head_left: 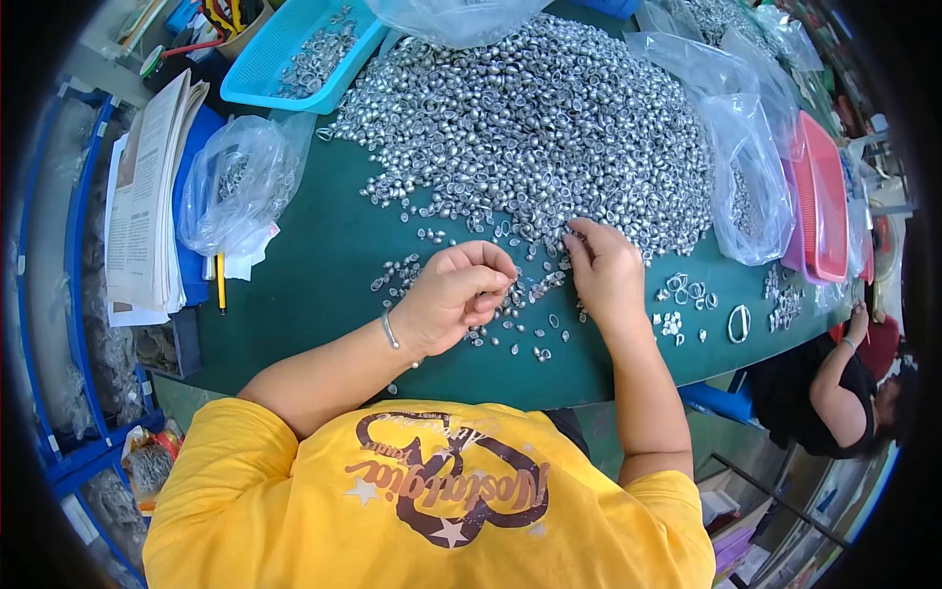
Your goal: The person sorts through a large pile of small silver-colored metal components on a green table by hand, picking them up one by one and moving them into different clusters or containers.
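Observation:
A big heap of small silver metal caps (535, 118) covers the far half of the green table (314, 265). My left hand (456, 294) is curled shut above scattered caps near the table's middle; what it holds between the fingers is hidden. A thin bracelet (391, 330) circles that wrist. My right hand (601, 267) rests palm down at the heap's near edge, fingertips touching loose caps (535, 285). A few separated caps and rings (687, 293) lie to its right.
A blue basket (294, 49) with caps stands at the back left, beside a clear bag (235, 187) and stacked papers (147, 196). Clear bags (751, 177) and pink trays (824, 196) line the right. Another person (834, 383) sits at lower right.

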`<action>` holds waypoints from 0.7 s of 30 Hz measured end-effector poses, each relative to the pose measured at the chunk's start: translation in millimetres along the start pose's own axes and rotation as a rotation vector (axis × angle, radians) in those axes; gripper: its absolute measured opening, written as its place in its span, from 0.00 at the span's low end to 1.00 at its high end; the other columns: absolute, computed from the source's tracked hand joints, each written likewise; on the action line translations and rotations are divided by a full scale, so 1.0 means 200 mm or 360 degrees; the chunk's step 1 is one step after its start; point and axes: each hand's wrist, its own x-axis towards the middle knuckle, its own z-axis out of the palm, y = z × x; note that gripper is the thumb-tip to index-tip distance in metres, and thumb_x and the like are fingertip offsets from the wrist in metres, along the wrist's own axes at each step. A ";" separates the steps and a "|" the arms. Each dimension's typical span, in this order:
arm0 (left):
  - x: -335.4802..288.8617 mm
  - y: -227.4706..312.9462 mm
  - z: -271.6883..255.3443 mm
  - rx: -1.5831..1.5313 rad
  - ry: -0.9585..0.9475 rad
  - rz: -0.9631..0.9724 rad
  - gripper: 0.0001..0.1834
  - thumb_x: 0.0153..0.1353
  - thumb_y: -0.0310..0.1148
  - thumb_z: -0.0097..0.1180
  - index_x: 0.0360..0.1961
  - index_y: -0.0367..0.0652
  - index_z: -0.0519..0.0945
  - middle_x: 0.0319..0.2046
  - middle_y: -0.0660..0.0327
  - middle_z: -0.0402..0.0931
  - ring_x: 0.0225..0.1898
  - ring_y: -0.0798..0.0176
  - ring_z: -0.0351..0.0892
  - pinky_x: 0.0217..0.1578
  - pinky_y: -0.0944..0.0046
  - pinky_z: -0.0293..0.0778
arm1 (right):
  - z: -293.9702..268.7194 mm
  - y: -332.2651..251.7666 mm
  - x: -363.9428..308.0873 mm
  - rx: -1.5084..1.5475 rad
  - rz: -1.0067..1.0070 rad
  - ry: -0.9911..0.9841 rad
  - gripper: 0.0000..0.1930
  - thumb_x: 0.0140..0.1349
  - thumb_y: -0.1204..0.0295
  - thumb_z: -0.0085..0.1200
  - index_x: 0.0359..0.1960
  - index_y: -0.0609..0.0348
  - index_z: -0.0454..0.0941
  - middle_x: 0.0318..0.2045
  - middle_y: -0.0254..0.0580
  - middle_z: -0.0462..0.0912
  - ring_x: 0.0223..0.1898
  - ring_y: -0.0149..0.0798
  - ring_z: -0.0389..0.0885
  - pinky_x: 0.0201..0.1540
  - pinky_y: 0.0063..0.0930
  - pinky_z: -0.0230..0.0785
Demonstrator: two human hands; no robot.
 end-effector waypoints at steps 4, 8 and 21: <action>-0.01 0.01 0.02 0.0512 0.0236 0.0134 0.05 0.53 0.21 0.48 0.31 0.38 0.74 0.22 0.66 0.67 0.19 0.76 0.62 0.16 0.77 0.57 | -0.01 -0.01 0.00 -0.0105 -0.0018 -0.0061 0.07 0.51 0.72 0.55 0.32 0.57 0.78 0.27 0.42 0.79 0.24 0.45 0.78 0.27 0.34 0.70; 0.07 0.00 -0.01 0.1803 0.0246 0.0754 0.06 0.52 0.21 0.50 0.31 0.39 0.77 0.21 0.68 0.67 0.19 0.73 0.65 0.19 0.72 0.62 | 0.00 0.01 -0.01 0.0065 0.0070 -0.0111 0.07 0.50 0.72 0.56 0.32 0.58 0.78 0.26 0.42 0.79 0.24 0.44 0.78 0.28 0.34 0.70; 0.35 -0.02 0.04 0.2797 0.0047 0.1460 0.04 0.49 0.26 0.54 0.29 0.43 0.75 0.24 0.58 0.68 0.27 0.54 0.73 0.26 0.60 0.71 | -0.06 0.00 -0.06 0.0886 0.0724 -0.0135 0.04 0.52 0.79 0.54 0.30 0.65 0.79 0.18 0.31 0.75 0.16 0.25 0.68 0.19 0.17 0.60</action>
